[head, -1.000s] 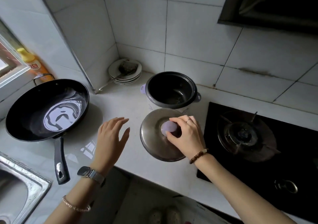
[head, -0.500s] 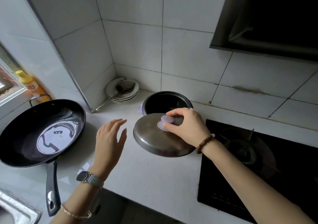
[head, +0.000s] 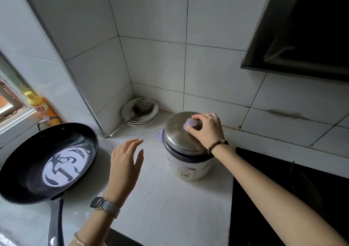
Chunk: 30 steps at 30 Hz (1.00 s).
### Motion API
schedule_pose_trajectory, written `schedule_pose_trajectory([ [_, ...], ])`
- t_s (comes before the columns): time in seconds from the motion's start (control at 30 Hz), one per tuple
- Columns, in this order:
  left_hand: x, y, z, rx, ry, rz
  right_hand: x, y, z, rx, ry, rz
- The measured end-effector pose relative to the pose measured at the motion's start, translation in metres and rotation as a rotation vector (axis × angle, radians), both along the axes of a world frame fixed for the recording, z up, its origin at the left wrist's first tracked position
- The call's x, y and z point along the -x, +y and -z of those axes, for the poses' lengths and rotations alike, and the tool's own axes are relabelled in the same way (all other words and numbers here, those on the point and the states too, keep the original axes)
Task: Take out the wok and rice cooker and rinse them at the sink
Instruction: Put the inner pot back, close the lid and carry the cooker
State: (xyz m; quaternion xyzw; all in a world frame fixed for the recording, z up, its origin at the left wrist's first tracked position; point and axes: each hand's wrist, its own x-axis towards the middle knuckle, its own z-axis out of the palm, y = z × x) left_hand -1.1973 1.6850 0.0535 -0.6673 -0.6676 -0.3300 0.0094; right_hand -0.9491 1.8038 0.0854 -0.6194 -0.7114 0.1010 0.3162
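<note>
Right hand [head: 205, 130] round lid knob [head: 190, 123] of rice cooker [head: 188, 168]; left hand [head: 125, 162] slack beside wok [head: 47, 162]; plates [head: 143, 122] behind.

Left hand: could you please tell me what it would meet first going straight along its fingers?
Probably the stack of round white plates in the tiled corner. The line from the open left hand passes close by the purple side handle of the white rice cooker, so depth leaves doubt.

White tiled walls [head: 151, 38] meet in a corner above a pale counter [head: 170, 208], window [head: 11, 102] at left.
</note>
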Motion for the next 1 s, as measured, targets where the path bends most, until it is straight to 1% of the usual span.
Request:
schedule_pose_trajectory([
  [0.13,0.003,0.007,0.009,0.023,0.006,-0.006,-0.001,0.011,0.018,0.023,-0.027,0.021],
  [0.27,0.002,0.010,0.014,0.041,0.016,-0.002,-0.001,0.013,0.031,0.002,-0.033,0.031],
  [0.47,-0.002,0.014,0.018,0.054,0.024,0.001,0.003,0.011,0.036,-0.053,0.010,0.041],
  [0.7,-0.005,0.016,0.023,0.070,0.021,0.012,0.001,0.011,0.043,-0.066,-0.001,0.038],
  [0.9,-0.007,0.024,0.023,0.109,-0.025,0.037,-0.003,0.010,0.042,-0.029,-0.008,0.012],
  [1.0,-0.011,0.035,0.018,0.111,-0.068,0.071,-0.013,0.006,0.037,0.003,0.054,0.011],
])
